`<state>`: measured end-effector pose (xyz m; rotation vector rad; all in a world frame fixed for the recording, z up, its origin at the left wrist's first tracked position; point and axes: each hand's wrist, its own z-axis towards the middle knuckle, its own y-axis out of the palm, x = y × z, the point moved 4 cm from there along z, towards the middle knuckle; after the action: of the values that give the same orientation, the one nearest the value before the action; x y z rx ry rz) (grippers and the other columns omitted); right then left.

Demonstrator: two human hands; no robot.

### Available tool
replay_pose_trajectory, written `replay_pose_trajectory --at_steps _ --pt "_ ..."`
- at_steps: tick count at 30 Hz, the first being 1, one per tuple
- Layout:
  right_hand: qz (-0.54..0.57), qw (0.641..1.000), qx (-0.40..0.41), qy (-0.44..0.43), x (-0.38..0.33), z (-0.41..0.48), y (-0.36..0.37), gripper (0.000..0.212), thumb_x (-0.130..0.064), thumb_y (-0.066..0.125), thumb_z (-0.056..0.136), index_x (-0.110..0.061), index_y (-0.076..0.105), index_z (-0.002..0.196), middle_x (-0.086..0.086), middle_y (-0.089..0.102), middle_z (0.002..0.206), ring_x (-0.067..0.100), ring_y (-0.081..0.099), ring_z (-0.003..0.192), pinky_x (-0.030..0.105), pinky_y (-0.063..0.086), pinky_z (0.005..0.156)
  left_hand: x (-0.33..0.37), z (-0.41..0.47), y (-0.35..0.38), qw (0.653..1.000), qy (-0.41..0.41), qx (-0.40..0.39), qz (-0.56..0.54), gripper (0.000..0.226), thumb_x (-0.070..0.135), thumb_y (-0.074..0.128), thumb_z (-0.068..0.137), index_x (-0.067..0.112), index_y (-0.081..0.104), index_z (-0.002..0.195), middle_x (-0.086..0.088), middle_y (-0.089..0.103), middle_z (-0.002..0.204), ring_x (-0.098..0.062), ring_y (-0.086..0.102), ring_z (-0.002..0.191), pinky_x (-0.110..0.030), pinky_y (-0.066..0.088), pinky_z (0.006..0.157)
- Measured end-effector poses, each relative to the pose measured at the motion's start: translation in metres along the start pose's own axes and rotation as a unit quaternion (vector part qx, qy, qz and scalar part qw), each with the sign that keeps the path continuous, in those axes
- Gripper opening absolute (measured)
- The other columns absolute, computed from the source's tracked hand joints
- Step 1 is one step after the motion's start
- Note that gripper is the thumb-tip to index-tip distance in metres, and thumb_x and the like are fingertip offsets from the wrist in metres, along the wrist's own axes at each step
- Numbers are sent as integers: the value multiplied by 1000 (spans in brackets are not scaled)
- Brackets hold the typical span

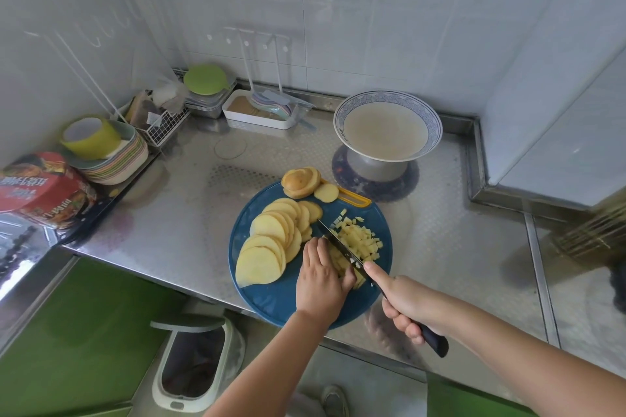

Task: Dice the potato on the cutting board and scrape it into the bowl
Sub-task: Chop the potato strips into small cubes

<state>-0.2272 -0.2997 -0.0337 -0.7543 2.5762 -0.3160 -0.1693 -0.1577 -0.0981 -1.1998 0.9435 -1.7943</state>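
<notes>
Dicing is partway done. The blue cutting board (271, 301) carries fanned potato slices (267, 234) from 9 to 11 o'clock. The bowl (432, 115), at its 1 o'clock, holds no potato. The left hand (320, 276), fingers nearly flat, presses strips at centre. The right hand (406, 301) grips the knife (338, 245), with the diced pile (360, 240) at 3 o'clock. Next come more crosscuts, keeping clear of the fingertips.

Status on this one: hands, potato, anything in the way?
Right hand grips knife, blade in potato strips. Left hand presses them down. Diced pile right of blade, slices uncut on cutting board. Bowl beyond, unobstructed.
</notes>
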Motion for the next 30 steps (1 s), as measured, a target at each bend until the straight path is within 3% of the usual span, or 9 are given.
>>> replay_pose_trajectory --at_steps 16,30 --pt "-2 1000 -12 1 2 12 1 76 -87 21 82 -16 33 58 1 30 44 16 29 35 20 32 42 3 1 -1 1000 -7 -22 -17 66 50 40 86 -4 46 122 -20 59 116 -34 60 108 -41 54 88" --pt "41 998 -2 -45 14 32 13 72 -85 23 82 -19 22 54 0 22 42 16 23 36 25 28 44 4 1 0 998 -12 -63 -6 66 50 39 89 -6 49 123 -21 57 118 -35 58 112 -43 52 92"
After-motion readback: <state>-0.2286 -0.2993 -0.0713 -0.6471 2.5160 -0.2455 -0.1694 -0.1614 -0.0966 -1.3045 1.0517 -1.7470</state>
